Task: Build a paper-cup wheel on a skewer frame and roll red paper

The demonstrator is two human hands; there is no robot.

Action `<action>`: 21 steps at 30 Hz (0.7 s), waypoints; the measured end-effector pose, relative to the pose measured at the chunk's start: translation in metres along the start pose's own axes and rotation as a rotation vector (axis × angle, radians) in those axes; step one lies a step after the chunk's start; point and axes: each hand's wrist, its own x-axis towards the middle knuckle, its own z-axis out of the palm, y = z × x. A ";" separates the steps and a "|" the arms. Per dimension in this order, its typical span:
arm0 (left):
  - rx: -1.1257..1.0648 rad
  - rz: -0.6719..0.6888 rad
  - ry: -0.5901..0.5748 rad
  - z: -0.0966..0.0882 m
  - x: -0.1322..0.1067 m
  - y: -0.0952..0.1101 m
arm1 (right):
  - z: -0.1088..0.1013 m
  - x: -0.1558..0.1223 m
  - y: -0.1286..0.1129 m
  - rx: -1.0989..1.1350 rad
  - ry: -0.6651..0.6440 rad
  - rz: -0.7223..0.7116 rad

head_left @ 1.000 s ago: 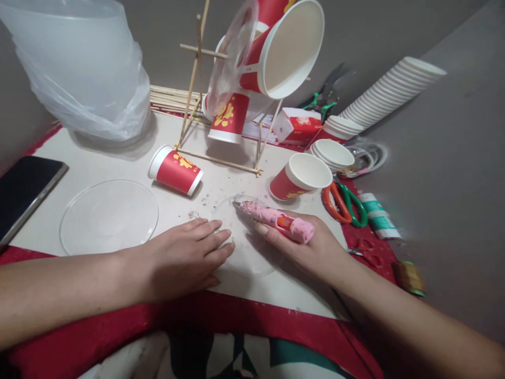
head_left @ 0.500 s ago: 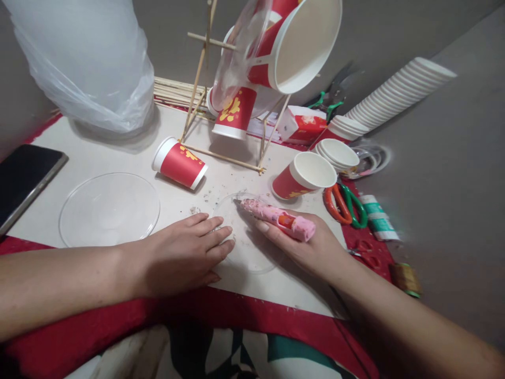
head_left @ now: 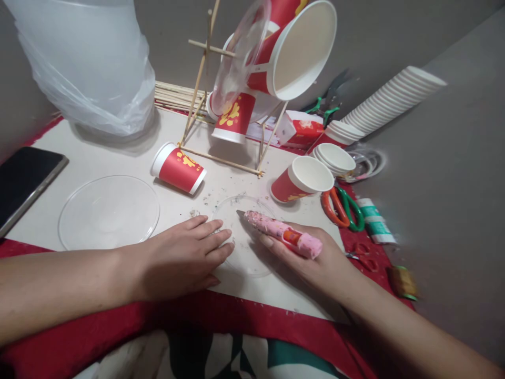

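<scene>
In my right hand [head_left: 315, 258] is a soldering iron [head_left: 282, 231] with a pink-wrapped handle. Its pointed metal tip is over a clear round plastic lid [head_left: 252, 271] lying on the white board; whether it touches I cannot tell. My left hand [head_left: 197, 252] lies flat, fingers stretched out, at the lid's left edge. Farther left is a second clear lid [head_left: 108, 213]. Behind my hands, a red paper cup [head_left: 179, 168] lies on its side and another paper cup [head_left: 290, 181] stands upright at the right. Small crumbs are scattered near the lid.
At the back stands a stick frame [head_left: 221, 159] carrying red cups and clear discs. A plastic bag [head_left: 90, 73] and a phone [head_left: 29, 184] are at the left. Along the right are stacked cups [head_left: 394, 100], scissors [head_left: 341, 208], a green-white roll [head_left: 376, 221] and a thread spool [head_left: 404, 281].
My right hand has drawn the soldering iron slightly right and toward me, its tip shifting inward over the lid. The left hand stays in place. The view has tilted slightly.
</scene>
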 end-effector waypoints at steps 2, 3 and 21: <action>0.003 -0.002 -0.004 0.000 -0.001 0.000 | 0.000 -0.001 0.000 0.006 -0.029 0.015; 0.003 -0.004 -0.004 0.001 -0.001 0.001 | 0.000 -0.002 0.000 0.005 -0.041 0.020; -0.017 -0.010 -0.024 0.001 -0.001 0.000 | 0.005 0.021 0.004 0.042 -0.042 -0.059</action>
